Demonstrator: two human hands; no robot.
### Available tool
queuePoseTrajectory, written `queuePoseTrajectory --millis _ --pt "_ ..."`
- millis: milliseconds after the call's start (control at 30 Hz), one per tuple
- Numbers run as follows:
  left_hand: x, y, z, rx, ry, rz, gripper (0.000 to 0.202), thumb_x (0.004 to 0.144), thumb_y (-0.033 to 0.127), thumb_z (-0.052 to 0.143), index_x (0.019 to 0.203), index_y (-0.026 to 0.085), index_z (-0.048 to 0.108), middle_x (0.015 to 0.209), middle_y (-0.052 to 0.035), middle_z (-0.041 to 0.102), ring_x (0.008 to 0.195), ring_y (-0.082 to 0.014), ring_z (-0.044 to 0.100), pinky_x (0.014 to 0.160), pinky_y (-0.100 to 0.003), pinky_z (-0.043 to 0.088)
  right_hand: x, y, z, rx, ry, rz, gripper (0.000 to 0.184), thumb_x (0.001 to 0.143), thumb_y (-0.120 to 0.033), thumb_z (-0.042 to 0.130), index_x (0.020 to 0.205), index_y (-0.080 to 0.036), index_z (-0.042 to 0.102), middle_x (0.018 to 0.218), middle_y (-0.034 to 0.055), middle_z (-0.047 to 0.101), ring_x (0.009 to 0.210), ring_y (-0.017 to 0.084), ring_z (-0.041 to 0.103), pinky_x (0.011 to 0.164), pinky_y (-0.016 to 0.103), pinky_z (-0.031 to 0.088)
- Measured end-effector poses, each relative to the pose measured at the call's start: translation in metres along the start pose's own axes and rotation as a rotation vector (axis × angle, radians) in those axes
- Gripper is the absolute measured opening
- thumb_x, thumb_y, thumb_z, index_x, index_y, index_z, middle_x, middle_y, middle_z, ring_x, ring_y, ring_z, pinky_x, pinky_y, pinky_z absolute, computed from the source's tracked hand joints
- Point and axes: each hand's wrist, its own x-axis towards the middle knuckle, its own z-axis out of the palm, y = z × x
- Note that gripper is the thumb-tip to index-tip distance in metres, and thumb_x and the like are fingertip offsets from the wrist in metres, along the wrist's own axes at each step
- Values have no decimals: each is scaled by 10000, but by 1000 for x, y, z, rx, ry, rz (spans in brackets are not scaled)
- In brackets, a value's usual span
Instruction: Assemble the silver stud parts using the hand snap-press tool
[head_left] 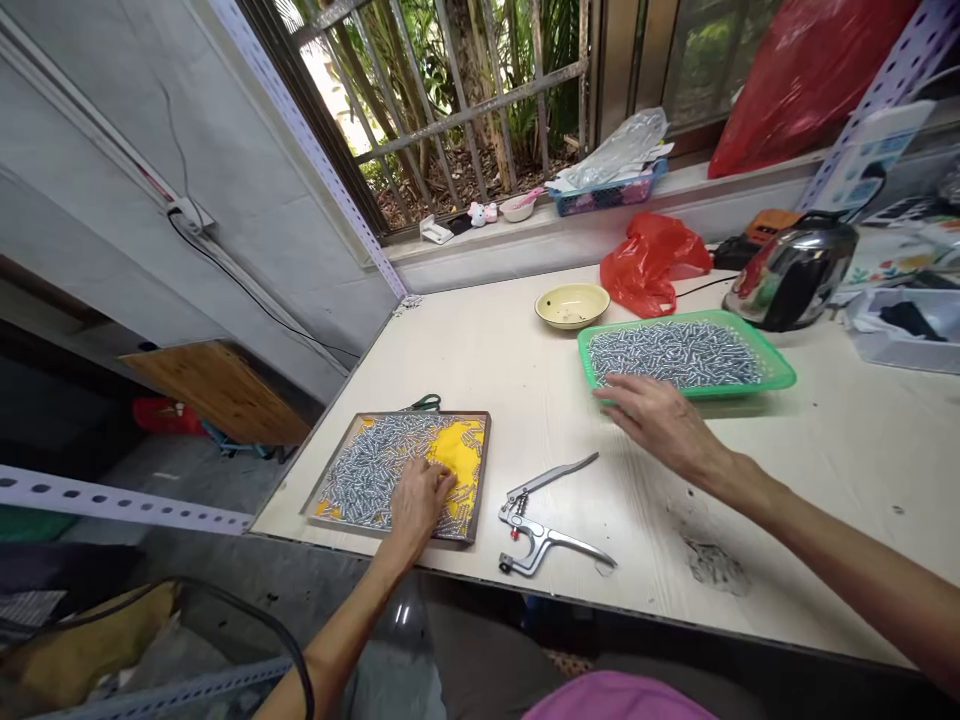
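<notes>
My left hand [417, 494] rests in a shallow brown-rimmed tray [487, 440] with a yellow bottom. Its fingers are curled and pressed together among many small silvery metal pins [367, 470]; whether a pin is between the fingertips is hidden. Over the near left rim of a green plastic basket [780, 375], my right hand [660, 420] is held palm down with its fingers stretched out, and no held thing shows. Similar metal pins [675, 350] fill that basket. Snap-fastener pliers [536, 535] lie with handles apart on the table between my hands.
Dark-handled scissors [427, 402] lie behind the tray. Farther back are a cream oval bowl [572, 305], a red plastic bag [649, 265] and a steel kettle [799, 270] with a cord. The table's edge [555, 594] runs close to my body. A barred window stands behind.
</notes>
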Motion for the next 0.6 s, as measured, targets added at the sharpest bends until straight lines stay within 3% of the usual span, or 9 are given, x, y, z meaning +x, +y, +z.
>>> queuePoseTrajectory --millis 167,267,433,600 --pt "-1 6 -4 62 -60 72 227 898 278 471 917 214 689 920 -76 596 945 -222 510 718 -282 406 -10 -36 0 118 -16 -43 217 921 -222 480 1053 -187 650 1155 107 623 1047 241 576 849 416 460" --pt "2 2 -1 -33 -62 80 204 880 248 484 883 195 681 917 -74 616 936 -214 531 752 -285 414 -9 -50 -5 178 -6 -56 198 921 -206 486 1021 -179 655 1129 103 634 1025 231 582 860 413 455" --pt "7 -6 -4 -352 -67 -96 152 808 222 533 828 174 676 869 -57 678 863 -197 607 808 -304 434 -13 -66 -4 321 -57 -33 193 925 -207 481 999 -182 658 1067 95 647 996 220 589 867 408 453" --pt "-2 25 -28 -874 -158 -308 232 719 370 627 787 152 669 747 -31 660 678 -171 604 588 -261 468 -10 -102 10 668 -179 23 211 937 -254 474 1062 -178 627 1002 75 658 932 170 603 820 316 474"
